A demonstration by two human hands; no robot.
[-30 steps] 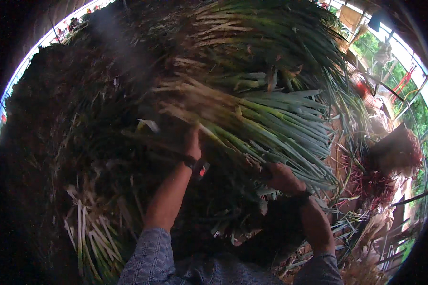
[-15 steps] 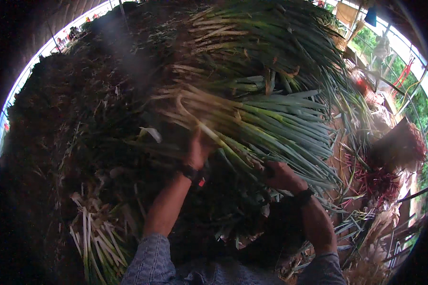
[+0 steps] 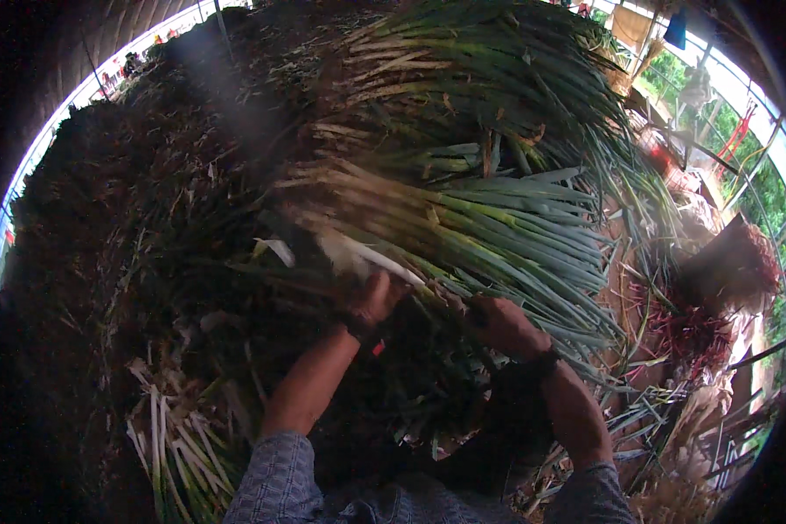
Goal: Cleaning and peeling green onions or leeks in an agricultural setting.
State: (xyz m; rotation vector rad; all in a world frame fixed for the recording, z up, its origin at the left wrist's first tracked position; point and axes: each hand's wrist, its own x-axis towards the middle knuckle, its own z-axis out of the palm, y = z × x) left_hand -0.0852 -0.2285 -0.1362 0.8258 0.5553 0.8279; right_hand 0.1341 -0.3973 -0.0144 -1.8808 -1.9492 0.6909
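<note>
A single long green onion [image 3: 384,262] with a pale, bright white stem slants across the front of a pile of green onions [image 3: 515,223]. My right hand [image 3: 508,327] is closed round its green part. Under the white stem, my left hand [image 3: 377,299] has its fingers curled in against the stalk; its fingertips are partly hidden. The root end points up and left and looks blurred. Just beyond lie the pile's stems, pointing left, with the leaves fanning right.
Another bundle of green onions [image 3: 402,65] lies farther back. Several white-stemmed stalks [image 3: 168,437] rest at the lower left. A dark heap of plant scraps [image 3: 131,201] fills the left. At the right are reddish stems [image 3: 694,336] and a dark container [image 3: 716,271].
My left hand has shifted slightly right and down along the stalk. The stem now shows whiter, and its curved brownish end is no longer distinct. My right hand has moved slightly left.
</note>
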